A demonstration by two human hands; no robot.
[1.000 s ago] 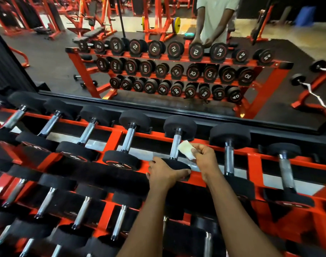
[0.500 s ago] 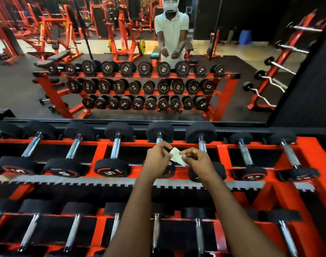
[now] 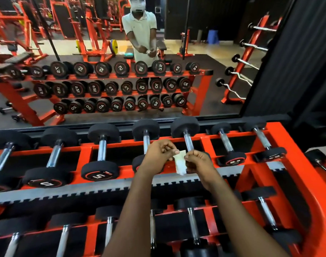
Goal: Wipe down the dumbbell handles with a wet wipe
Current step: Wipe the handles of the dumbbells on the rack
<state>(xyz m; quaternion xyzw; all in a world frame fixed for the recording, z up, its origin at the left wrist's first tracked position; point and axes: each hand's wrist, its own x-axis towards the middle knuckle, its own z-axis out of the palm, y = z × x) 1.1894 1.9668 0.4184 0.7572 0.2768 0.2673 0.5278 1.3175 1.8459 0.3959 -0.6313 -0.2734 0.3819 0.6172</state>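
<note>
Obs.: both my hands are raised above the front rail of the top shelf of the orange rack [image 3: 204, 140], pinching one wet wipe [image 3: 180, 162] between them. My left hand [image 3: 157, 156] is closed, thumb and forefinger nipping the wipe's upper left corner; my right hand [image 3: 197, 161] is closed on its right edge. The wipe hangs down as a small white strip, clear of any metal. Key relation: the dumbbell handles run away from me, front to back, each a chrome bar between a near and a far black head. Nearest target is the handle [image 3: 188, 142] just beyond and above my right hand, its near head hidden behind that hand. The neighbouring handle [image 3: 145, 143] lies just beyond my left hand. Judgement: right hand is better placed for the first of these; the wipe should wrap across the bar and travel along its length, away from me and back. No contact with either handle yet.
</note>
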